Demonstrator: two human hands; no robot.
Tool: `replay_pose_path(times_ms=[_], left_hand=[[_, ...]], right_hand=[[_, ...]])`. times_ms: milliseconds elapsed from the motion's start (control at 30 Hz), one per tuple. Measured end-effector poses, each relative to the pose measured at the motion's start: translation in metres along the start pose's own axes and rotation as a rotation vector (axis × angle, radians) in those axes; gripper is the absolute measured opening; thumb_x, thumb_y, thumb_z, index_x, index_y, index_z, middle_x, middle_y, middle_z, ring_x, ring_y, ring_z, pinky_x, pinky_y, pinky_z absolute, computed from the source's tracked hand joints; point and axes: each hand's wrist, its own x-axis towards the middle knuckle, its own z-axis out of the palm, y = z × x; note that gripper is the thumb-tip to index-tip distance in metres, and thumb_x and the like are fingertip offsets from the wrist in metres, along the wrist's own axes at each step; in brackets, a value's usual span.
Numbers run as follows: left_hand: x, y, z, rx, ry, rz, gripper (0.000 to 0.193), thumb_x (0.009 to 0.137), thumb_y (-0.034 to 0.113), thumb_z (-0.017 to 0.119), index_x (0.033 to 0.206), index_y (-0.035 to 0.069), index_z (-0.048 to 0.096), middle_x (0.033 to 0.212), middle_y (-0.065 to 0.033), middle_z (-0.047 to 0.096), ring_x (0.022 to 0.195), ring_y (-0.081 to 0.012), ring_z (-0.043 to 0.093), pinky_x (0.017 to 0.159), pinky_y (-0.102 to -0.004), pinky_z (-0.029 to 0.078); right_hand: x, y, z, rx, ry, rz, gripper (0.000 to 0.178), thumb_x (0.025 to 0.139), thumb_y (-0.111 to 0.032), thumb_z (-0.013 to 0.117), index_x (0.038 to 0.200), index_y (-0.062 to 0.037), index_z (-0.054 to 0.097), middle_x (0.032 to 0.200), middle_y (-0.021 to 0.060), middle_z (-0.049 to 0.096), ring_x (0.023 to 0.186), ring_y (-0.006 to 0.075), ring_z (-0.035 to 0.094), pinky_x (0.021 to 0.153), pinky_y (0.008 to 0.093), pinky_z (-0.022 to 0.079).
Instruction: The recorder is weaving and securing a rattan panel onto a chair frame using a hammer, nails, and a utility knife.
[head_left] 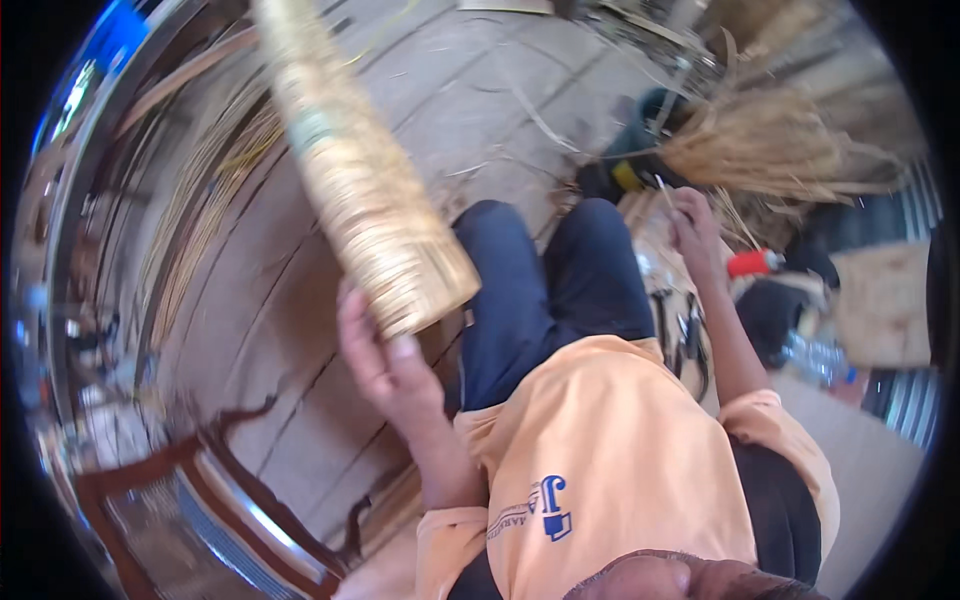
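Note:
My left hand [388, 365] is closed round the near end of a long, pale, roll-like piece wrapped in wicker strips [370, 205]. It slants away to the upper left, has a greenish band partway along, and its near end lies by my left knee. Its far end runs out of the picture. Off to the right, my raised right hand [693, 235] pinches a thin pale stick [664, 190] that is blurred; whether it is a tool or a strip, I cannot tell. Beside the right forearm lie dark-handled hand tools [690, 335].
A bundle of straw-coloured fibres [775, 150] fans out at the upper right, by a dark green container [648, 120]. Near it are a red canister [752, 263] and a clear plastic bottle [815, 358]. Long thin strips [215, 185] lie leftward on the floorboards. A carved wooden frame [150, 475] stands lower left.

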Motion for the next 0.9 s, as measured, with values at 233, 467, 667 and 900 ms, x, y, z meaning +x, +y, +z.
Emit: replay_pose_path(times_ms=[233,467,667,900], left_hand=[[-0.004,-0.012,-0.005,-0.024,-0.213,0.065,0.058,0.088,0.017,0.048,0.139,-0.005,0.030,0.142,-0.0211,0.035,0.130,-0.0321,0.039,0.108,-0.0438,0.032],[-0.010,-0.012,-0.017,-0.099,-0.007,0.052,0.053,0.093,0.029,0.049,0.131,-0.007,0.041,0.136,-0.0216,0.045,0.129,-0.0306,0.042,0.110,-0.0447,0.029],[-0.019,0.008,-0.004,0.291,0.115,0.383,0.047,0.094,0.029,0.045,0.130,-0.001,0.043,0.135,-0.0193,0.046,0.126,-0.0299,0.044,0.100,-0.0401,0.034],[-0.029,0.019,0.004,0.524,0.013,0.442,0.038,0.081,0.009,0.063,0.116,0.001,0.051,0.125,-0.0175,0.046,0.117,-0.0374,0.044,0.099,-0.0473,0.037]], right_hand=[[-0.020,0.159,-0.044,-0.588,0.017,0.009,0.029,0.080,-0.013,0.063,0.107,-0.0030,0.062,0.113,0.0195,0.057,0.104,0.0343,0.055,0.090,0.0397,0.044],[-0.042,0.168,-0.019,-0.784,-0.193,0.254,0.070,0.073,-0.022,0.071,0.131,0.0033,0.042,0.129,0.0234,0.045,0.121,0.0370,0.044,0.104,0.0400,0.036],[-0.048,0.176,-0.009,-0.724,-0.118,0.251,0.061,0.077,-0.021,0.068,0.127,0.0032,0.044,0.127,0.0269,0.044,0.117,0.0413,0.046,0.099,0.0408,0.041],[-0.041,0.212,-0.023,-0.770,-0.062,-0.057,0.056,0.080,-0.019,0.066,0.125,0.0047,0.045,0.122,0.0262,0.047,0.113,0.0411,0.048,0.097,0.0428,0.040]])
